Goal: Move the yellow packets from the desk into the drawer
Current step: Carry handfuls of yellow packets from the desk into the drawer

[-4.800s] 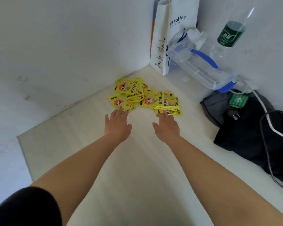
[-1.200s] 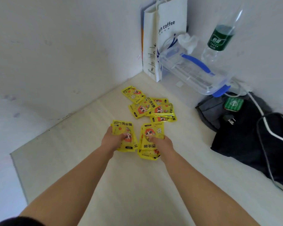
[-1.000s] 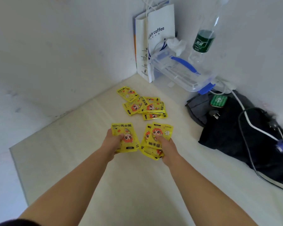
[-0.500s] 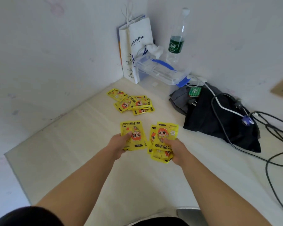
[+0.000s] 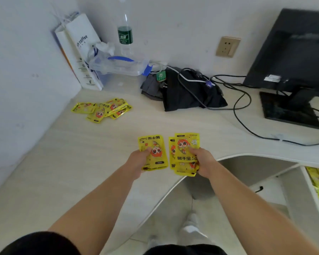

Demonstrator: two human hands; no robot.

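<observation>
Yellow packets [image 5: 153,152]: left grip [image 5: 137,161], right grip [image 5: 203,162] each clamped on stack; carry level to drawer [image 5: 310,188], right of grips.

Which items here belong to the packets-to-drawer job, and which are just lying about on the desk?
Job: left hand, right hand, left-hand packets, right-hand packets, loose packet pile, drawer.
Lying about: paper bag, water bottle, plastic box, dark clothing, cables, monitor.
</observation>
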